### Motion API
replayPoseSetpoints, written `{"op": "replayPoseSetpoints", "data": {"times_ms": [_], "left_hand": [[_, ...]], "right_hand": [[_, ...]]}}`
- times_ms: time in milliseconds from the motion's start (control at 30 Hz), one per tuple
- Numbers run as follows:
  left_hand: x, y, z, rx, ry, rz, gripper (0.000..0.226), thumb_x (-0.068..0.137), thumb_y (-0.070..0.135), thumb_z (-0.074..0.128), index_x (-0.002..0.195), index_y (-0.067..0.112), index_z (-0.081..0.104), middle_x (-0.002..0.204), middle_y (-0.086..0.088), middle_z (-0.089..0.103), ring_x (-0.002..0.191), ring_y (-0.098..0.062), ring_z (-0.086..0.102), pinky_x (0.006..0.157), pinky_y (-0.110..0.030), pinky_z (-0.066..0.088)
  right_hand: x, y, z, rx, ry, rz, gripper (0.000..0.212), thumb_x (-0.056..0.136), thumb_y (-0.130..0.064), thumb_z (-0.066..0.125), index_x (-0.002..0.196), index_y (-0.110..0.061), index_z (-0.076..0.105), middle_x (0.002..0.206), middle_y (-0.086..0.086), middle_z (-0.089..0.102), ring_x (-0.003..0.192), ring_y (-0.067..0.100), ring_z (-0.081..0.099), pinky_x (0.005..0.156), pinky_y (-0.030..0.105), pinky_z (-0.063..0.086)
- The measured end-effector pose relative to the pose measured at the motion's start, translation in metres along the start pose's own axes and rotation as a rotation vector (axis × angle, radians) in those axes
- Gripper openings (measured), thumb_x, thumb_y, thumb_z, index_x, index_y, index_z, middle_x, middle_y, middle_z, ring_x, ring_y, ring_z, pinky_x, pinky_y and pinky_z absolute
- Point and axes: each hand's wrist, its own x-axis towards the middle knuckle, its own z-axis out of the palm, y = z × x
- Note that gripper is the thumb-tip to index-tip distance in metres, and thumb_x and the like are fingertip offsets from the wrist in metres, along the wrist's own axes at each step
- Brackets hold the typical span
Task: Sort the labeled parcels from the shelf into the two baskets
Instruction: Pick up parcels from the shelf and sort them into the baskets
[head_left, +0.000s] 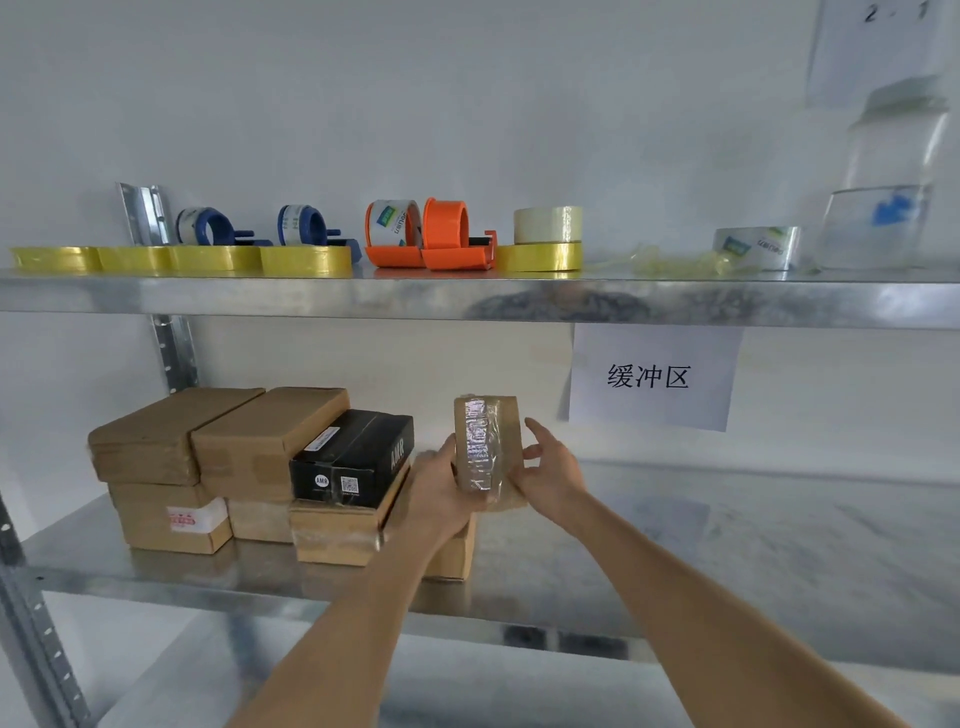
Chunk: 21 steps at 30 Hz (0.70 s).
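Above the lower shelf (675, 545), just right of its stack of boxes, both hands hold one small brown parcel (488, 444) upright in the air. In the head view, the only view, the left hand (441, 493) cups the parcel's lower left side with curled fingers, and the right hand (545, 462) grips its right edge, thumb toward the front. The parcel is wrapped in clear tape that glares, so any label on it cannot be read from here. It touches no other box.

Toward the shelf's left end the rest of the pile waits: two brown boxes (208, 436) on top at the left, a black box (353, 457) beside them toward the middle, and more brown boxes beneath, one with a red-and-white label (195, 519). One further box sits low behind the left forearm, mostly hidden.

A paper sign (652, 376) hangs from the upper shelf's front edge, to the right of the parcel. On the upper shelf (467, 296) lie yellow tape rolls (182, 259), blue and orange tape dispensers (431, 234) and clear rolls, none part of the sorting.

Neither basket is in view, so how many parcels already lie sorted cannot be told. Judging from the pile, most of the work is left: this parcel appears to be lifted for a look at its label and has yet to go into a basket, and at least seven boxes remain on the shelf.
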Motion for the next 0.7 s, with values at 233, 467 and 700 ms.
{"op": "replayPoseSetpoints", "data": {"times_ms": [233, 467, 700], "left_hand": [[-0.004, 0.064, 0.053, -0.392, -0.083, -0.086, 0.070, 0.062, 0.043, 0.076, 0.125, 0.019, 0.057, 0.102, -0.001, 0.069, 0.088, -0.015, 0.069, 0.069, -0.028, 0.057], [-0.024, 0.153, 0.119, -0.531, -0.164, -0.100, 0.052, 0.089, 0.060, 0.063, 0.106, 0.012, 0.053, 0.102, 0.004, 0.062, 0.087, 0.000, 0.056, 0.062, -0.018, 0.039], [-0.065, 0.236, 0.184, -0.580, -0.341, 0.026, 0.045, 0.089, 0.044, 0.071, 0.123, 0.020, 0.053, 0.112, 0.000, 0.068, 0.097, -0.012, 0.065, 0.072, -0.018, 0.045]], "right_hand": [[-0.020, 0.035, -0.079, 0.073, 0.120, 0.062, 0.052, 0.086, -0.019, 0.068, 0.134, -0.036, 0.060, 0.111, -0.002, 0.070, 0.096, 0.018, 0.069, 0.077, 0.034, 0.059], [-0.070, 0.064, -0.182, 0.285, 0.310, 0.147, 0.046, 0.090, -0.059, 0.067, 0.117, -0.022, 0.059, 0.108, -0.003, 0.070, 0.086, 0.007, 0.064, 0.065, 0.022, 0.045], [-0.128, 0.107, -0.287, 0.240, 0.396, 0.197, 0.035, 0.093, -0.034, 0.071, 0.124, -0.022, 0.057, 0.108, 0.003, 0.074, 0.084, 0.011, 0.066, 0.078, 0.027, 0.052]]}}
